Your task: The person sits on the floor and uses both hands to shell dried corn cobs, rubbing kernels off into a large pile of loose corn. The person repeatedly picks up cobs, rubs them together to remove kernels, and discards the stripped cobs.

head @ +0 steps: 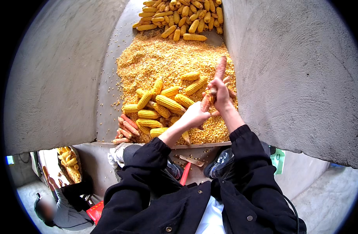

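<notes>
My right hand [220, 93] is wrapped around a long, bare, reddish corncob [221, 68] that points away from me. In my left hand [196, 114] is a second, mostly stripped corncob [205, 103], which meets the right hand's grip. Some yellow kernels show between the two hands, but the fingers hide the exact contact. Beneath both hands spreads a thick layer of loose corn kernels [173, 57]. Several unshelled ears of corn [169, 103] lie on it, left of my hands. Other bare cobs partly show beside and behind my right hand.
Rough grey concrete walls [287, 76] [59, 73] flank the kernels. A heap of ears [182, 17] stands at the far end, and stripped cobs [127, 127] are piled at the near left corner. Another person [70, 209] sits at lower left beside a container of corn [70, 163].
</notes>
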The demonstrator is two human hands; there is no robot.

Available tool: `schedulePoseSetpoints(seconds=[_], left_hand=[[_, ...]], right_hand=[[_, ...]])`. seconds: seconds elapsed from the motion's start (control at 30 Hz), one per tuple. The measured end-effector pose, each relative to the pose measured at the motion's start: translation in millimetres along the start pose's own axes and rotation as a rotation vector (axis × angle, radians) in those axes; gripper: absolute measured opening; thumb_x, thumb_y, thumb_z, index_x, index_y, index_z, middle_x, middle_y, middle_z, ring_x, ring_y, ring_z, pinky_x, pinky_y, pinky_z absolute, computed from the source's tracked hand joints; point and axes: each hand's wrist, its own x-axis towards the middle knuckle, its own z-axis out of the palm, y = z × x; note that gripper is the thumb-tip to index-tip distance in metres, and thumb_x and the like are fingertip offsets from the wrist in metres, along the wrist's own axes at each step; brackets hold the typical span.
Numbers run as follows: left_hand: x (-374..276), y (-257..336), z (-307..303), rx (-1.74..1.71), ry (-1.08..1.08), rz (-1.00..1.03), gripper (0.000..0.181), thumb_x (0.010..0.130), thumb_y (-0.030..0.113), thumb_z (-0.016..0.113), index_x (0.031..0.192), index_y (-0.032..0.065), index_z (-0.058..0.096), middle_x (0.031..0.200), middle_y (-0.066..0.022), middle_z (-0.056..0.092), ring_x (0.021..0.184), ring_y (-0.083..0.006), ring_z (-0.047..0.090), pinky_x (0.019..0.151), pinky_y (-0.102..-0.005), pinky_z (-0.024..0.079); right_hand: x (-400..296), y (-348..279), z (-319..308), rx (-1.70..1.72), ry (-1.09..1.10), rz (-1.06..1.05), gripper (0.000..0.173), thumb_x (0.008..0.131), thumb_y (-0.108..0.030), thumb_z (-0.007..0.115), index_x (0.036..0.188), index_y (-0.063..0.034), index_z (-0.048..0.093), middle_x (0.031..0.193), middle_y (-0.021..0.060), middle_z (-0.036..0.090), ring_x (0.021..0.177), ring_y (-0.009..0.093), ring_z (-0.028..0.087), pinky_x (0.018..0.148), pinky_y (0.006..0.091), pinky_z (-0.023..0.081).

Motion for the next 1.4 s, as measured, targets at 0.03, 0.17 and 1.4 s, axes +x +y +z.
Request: schedulePoseSetpoints(seconds=[0.03, 0.17, 1.4], left_hand=[[-3.4, 5.7, -5.5, -0.177, -0.080, 0.007, 0.014, 0.084, 0.013, 0.064, 0.087, 0.0022, 0.055, 0.067, -0.0089, 0.061, 0.057, -0.0232, 0.063, 0.057, -0.0415, 0.057], [-2.9, 3.1, -9.3, -0.413, -0.174, -0.034, 0.012, 0.083, 0.011, 0.062, 0.083, 0.0068, 0.051, 0.062, -0.0010, 0.051, 0.048, -0.0112, 0.051, 0.047, -0.0318, 0.053], [3.6, -17.6, 21.4, 0.561, 0.313, 0.105, 0.036, 0.083, 0.014, 0.067, 0.111, -0.0053, 0.055, 0.083, -0.0204, 0.068, 0.066, -0.0281, 0.070, 0.063, -0.0401, 0.060]], right_hand=[[-2.4, -9.1, 5.3, 0.167, -0.095, -0.014, 0.016, 0.084, -0.025, 0.061, 0.085, -0.0092, 0.059, 0.074, 0.0051, 0.058, 0.070, 0.021, 0.062, 0.067, 0.0433, 0.056], [-8.3, -16.6, 10.0, 0.118, -0.054, -0.005, 0.014, 0.085, -0.022, 0.060, 0.083, -0.0081, 0.057, 0.075, 0.0048, 0.058, 0.068, 0.018, 0.060, 0.063, 0.0368, 0.054], [0.8, 6.7, -1.5, -0.015, 0.186, -0.082, 0.020, 0.088, -0.023, 0.058, 0.082, -0.0040, 0.059, 0.072, 0.0079, 0.060, 0.064, 0.022, 0.063, 0.062, 0.0407, 0.057]])
